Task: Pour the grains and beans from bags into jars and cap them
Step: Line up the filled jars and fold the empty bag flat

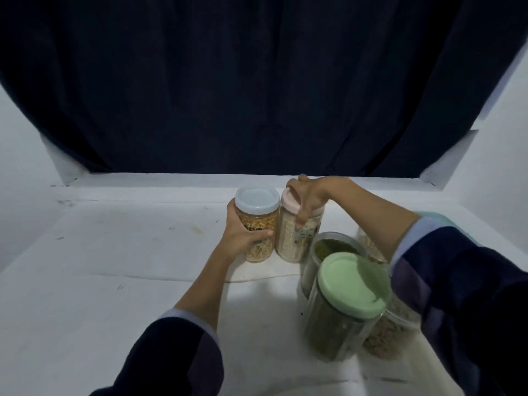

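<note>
- Left hand (240,237) wraps the yellow-grain jar (258,224), capped white, upright on the table (114,281).
- Right hand (310,195) clamps the pink lid (290,202) of the rice jar (294,238), touching it at 3 o'clock.
- Green-lidded jar (347,307) stands at 5 o'clock, an open jar (328,248) of green beans just behind.

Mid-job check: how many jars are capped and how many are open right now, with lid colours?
Capped, white lid: 1, the jar of yellow grains, gripped by the left hand
Capped, pink lid: 1, the jar of pale grains, lid held by the right hand
Capped, green lid: 1, the jar of green beans
Open: 1, the jar behind it
Partly hidden by the right sleeve, unclear: at least 2
Total clearly seen: 4
</note>
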Motion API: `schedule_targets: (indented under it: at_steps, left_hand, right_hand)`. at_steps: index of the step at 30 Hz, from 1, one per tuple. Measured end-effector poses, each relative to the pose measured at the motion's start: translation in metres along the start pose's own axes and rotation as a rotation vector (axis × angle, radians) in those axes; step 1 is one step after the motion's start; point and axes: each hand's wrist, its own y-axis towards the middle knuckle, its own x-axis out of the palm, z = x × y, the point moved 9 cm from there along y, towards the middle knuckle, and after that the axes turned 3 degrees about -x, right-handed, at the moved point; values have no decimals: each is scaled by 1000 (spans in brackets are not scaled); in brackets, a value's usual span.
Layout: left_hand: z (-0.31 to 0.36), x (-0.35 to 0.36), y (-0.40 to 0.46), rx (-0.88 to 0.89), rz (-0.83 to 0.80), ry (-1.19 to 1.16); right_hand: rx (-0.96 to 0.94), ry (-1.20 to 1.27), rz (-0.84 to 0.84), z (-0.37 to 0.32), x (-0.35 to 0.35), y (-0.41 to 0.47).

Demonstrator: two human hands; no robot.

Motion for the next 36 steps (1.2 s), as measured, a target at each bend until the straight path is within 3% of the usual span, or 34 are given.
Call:
schedule_targets:
  at_steps: [9, 17, 27, 31, 34, 36]
  left_hand:
    - [-2, 61, 84, 52, 59, 59]
    - [-11, 93, 152, 58, 100, 97]
    - [-11, 100, 174, 65, 103, 160]
    - [-16, 99, 170, -13, 119, 215]
    - [-23, 95, 155, -194, 82, 339]
    - [-24, 88, 136, -296, 74, 300]
  right_hand:
    - [157, 163, 329, 88, 2, 53]
    - [224, 129, 415, 137, -8, 91]
    - [221, 127, 508, 152, -15, 108]
    - [218, 122, 505, 151, -13, 108]
    - [264, 66, 392, 151, -12, 108]
    - [292, 14, 366, 148, -17, 101]
